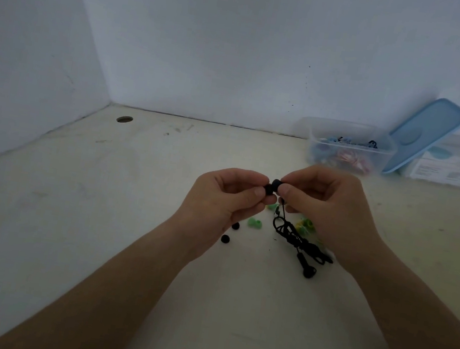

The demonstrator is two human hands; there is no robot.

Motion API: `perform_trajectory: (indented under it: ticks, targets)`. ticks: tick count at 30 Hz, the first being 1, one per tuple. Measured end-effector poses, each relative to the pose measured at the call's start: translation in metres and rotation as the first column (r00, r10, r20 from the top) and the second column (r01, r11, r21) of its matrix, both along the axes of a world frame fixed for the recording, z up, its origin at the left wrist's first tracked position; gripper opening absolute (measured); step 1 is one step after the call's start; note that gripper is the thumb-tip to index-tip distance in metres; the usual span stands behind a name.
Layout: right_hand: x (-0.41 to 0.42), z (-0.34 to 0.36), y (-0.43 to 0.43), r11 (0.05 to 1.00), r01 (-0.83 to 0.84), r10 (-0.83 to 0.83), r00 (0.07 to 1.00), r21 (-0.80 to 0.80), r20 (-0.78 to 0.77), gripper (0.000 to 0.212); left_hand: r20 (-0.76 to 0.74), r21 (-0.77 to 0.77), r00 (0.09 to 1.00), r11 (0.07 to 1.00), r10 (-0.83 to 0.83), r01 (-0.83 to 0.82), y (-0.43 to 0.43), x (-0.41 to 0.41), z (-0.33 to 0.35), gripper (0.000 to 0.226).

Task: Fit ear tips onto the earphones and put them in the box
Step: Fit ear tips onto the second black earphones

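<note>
Worked above a pale, scuffed worktop point(126, 218). Left the clear plastic box point(316, 147), open and part-filled with coloured pieces, far right by the wall, well apart from both hands. Propped its blue plastic lid point(425, 135) against it, beside a white printed carton point(459, 171). Pinched the small black earphone bud point(274, 187) between left grip point(219, 199) and right grip point(328, 210), with the black cable bundle point(294, 237) trailing down onto the worktop. Could not separate tip from bud at the join.

Judged at risk: tip seated crooked, or sprung from the pinch and lost among loose black ear tips point(225, 238) and green ear tips point(254, 223) below. Noted possible dragging of these by the cable.

Found no legible writing; carton print too blurred.
</note>
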State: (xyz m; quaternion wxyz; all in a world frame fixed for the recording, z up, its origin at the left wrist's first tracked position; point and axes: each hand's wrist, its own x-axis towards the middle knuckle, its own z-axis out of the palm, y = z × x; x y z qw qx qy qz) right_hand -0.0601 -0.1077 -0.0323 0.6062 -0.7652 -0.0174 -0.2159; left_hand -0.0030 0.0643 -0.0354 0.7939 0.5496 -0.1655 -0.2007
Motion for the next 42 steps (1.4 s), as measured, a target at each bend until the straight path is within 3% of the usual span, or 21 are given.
perform_trajectory:
  ticks: [24, 42]
  targets:
    - [0.0008, -0.0056, 0.0047, 0.996, 0.001, 0.0, 1.0, 0.094, -0.011, 0.009, -0.048, -0.011, 0.999, 1.0, 0.025, -0.025, -0.0018, 0.0016, -0.0033, 0.017]
    - [0.0014, -0.0086, 0.0072, 0.997, 0.056, -0.055, 0.998, 0.062, -0.023, 0.007, 0.112, 0.075, 0.989, 0.992, 0.095, -0.104, -0.0032, -0.0013, -0.007, 0.015]
